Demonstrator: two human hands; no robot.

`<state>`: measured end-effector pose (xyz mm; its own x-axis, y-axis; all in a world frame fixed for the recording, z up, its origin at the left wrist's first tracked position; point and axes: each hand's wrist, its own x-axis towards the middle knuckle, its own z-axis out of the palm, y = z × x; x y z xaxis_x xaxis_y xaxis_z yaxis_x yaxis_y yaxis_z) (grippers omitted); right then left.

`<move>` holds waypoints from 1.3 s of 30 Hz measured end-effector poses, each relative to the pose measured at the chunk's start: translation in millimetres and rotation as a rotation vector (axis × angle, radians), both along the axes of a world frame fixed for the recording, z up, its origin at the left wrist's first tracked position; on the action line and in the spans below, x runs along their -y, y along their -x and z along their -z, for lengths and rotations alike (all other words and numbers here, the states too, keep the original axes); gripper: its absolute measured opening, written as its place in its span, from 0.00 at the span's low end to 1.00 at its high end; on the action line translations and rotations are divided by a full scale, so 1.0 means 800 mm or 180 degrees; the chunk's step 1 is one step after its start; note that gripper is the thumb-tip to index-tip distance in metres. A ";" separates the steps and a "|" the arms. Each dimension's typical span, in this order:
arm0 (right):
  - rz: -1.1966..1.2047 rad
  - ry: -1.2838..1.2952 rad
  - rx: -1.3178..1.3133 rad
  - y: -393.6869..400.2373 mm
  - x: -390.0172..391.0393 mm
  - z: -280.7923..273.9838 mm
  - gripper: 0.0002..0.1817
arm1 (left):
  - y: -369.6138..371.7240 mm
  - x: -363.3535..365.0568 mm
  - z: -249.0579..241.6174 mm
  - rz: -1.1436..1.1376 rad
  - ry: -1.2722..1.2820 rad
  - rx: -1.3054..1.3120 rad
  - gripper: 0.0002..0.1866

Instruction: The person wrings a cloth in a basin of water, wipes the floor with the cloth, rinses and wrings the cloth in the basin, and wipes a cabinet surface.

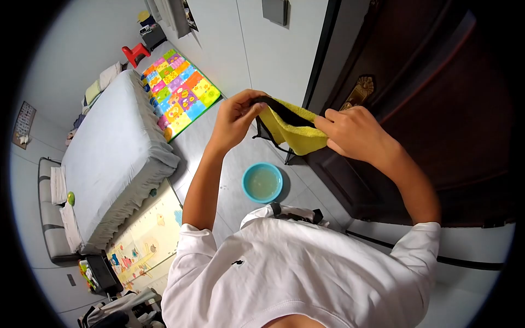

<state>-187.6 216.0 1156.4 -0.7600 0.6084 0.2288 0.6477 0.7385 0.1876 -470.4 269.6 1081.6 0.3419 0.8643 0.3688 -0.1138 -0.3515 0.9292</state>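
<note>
A yellow cloth [298, 138] with a black edge and dark inner side hangs folded between my two hands. My left hand [236, 119] pinches its dark left corner between thumb and fingers. On the other side, my right hand [355, 133] grips the yellow right end, with the fingertips partly hidden by the fabric. Below the cloth, on the grey tiled floor, stands a round turquoise basin [245, 189] holding cloudy water.
A dark wooden door [437, 126] with an ornate brass handle [359, 92] is close on the right. To the left stands a bed [109, 147] with a pale cover. A colourful play mat [183, 93] and a cream mat [147, 235] lie beside it. Further back is a red stool [135, 54].
</note>
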 end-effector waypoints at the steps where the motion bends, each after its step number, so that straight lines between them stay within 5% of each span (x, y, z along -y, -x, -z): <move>1: 0.0051 0.0000 0.0028 0.001 0.000 0.001 0.08 | 0.000 0.002 -0.002 0.0011 -0.0022 0.0027 0.09; 13: 0.0162 0.0945 0.0054 -0.001 0.014 -0.057 0.08 | 0.011 -0.008 0.008 -0.0115 -0.0151 -0.0159 0.08; 22: 0.0288 0.0652 0.0142 0.011 0.008 -0.084 0.10 | 0.016 -0.011 0.012 0.0024 0.0000 0.0110 0.08; 32: 0.0456 0.1355 -0.1857 0.008 0.009 -0.081 0.11 | 0.035 -0.006 0.004 -0.0096 -0.0123 0.0625 0.07; 36: 0.0228 0.0840 -0.1802 0.006 -0.001 -0.067 0.08 | 0.036 -0.001 -0.002 -0.0106 -0.0024 0.0648 0.07; 39: 0.0514 0.1379 -0.1212 0.010 0.006 -0.082 0.10 | 0.038 -0.001 -0.003 -0.0095 -0.0027 0.0625 0.07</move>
